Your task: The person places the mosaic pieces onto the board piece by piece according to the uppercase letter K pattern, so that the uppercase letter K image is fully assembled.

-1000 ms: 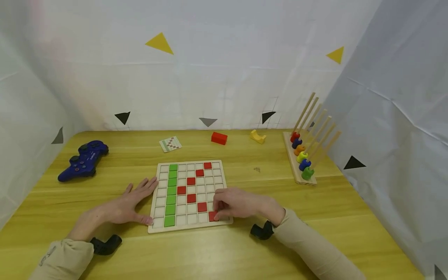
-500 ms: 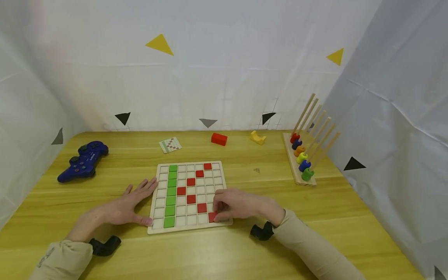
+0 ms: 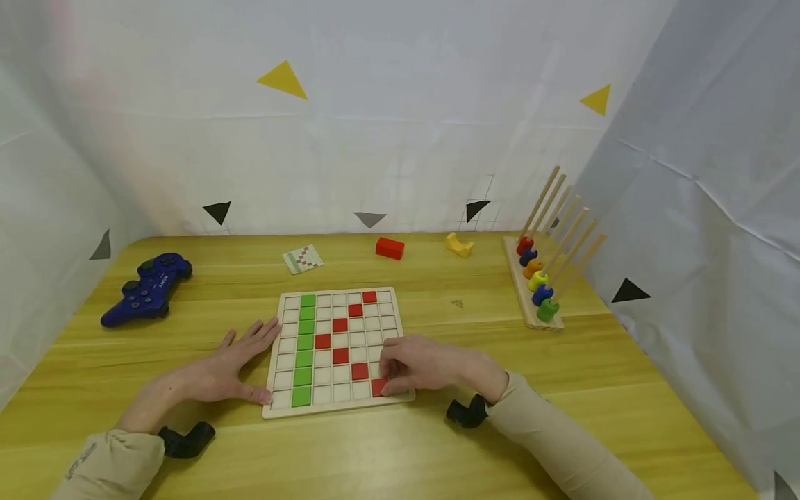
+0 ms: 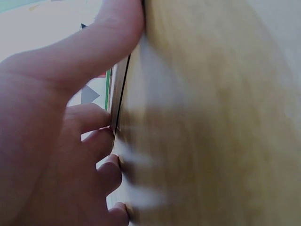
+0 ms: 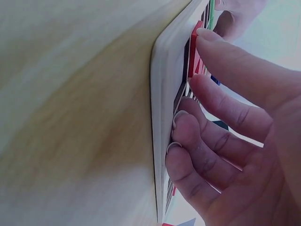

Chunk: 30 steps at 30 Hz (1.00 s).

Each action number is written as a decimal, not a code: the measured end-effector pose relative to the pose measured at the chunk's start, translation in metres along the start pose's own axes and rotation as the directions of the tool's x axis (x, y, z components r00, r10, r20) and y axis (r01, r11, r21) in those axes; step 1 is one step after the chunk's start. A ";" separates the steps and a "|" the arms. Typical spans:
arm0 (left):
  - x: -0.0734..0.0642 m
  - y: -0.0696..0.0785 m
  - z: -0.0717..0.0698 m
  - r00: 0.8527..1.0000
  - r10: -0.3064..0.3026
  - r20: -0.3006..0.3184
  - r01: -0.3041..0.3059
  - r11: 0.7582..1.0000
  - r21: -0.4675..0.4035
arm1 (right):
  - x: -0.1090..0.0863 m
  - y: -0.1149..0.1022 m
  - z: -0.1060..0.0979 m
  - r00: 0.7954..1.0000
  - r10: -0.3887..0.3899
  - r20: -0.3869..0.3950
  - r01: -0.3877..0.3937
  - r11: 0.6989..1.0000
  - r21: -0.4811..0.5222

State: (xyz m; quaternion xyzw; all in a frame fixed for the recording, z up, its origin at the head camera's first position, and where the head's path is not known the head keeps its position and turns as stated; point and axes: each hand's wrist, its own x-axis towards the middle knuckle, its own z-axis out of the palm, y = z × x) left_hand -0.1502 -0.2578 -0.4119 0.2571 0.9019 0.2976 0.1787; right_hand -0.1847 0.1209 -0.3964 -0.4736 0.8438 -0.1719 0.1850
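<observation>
A white gridded board (image 3: 333, 411) lies on the table, with a column of green tiles (image 3: 304, 342) and several red tiles (image 3: 340, 325) in a slanting pattern. With its fingers spread, my left hand (image 3: 219, 371) rests at the board's left side, thumb and fingertips touching the edge. At the near right corner, my right hand (image 3: 428, 364) pinches a red tile (image 5: 192, 54) between thumb and index finger. That tile stands slightly proud of the board in the right wrist view; whether it is seated is unclear. The other right fingers are curled against the board's side.
A blue game controller (image 3: 148, 290) lies at the left. Behind the board are a patterned card (image 3: 303, 259), a red block (image 3: 390, 248) and a yellow curved block (image 3: 459, 245). A peg rack (image 3: 526, 305) with coloured beads stands at the right.
</observation>
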 end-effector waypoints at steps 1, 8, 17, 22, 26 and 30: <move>0.000 0.000 0.000 1.000 0.001 0.000 -0.001 1.000 0.000 | 0.000 0.000 0.000 1.000 0.000 0.000 0.000 1.000 0.001; 0.001 0.001 -0.001 1.000 -0.004 0.000 0.004 1.000 0.009 | 0.000 -0.001 -0.001 1.000 0.009 0.005 -0.009 1.000 0.007; 0.003 0.003 0.000 1.000 -0.014 -0.001 0.014 1.000 0.012 | -0.003 0.000 -0.003 1.000 0.010 0.001 -0.010 1.000 0.010; 0.004 0.004 -0.001 1.000 -0.018 0.006 0.018 1.000 0.019 | -0.007 0.005 -0.006 0.999 0.022 -0.023 -0.022 1.000 0.013; 0.004 0.006 -0.001 1.000 -0.012 0.006 0.012 1.000 0.011 | -0.015 0.013 -0.017 0.996 0.055 -0.074 -0.054 0.998 0.012; 0.000 0.006 -0.002 0.999 -0.006 -0.037 0.006 1.000 -0.008 | -0.024 0.021 -0.030 0.984 0.110 -0.140 -0.116 0.993 -0.032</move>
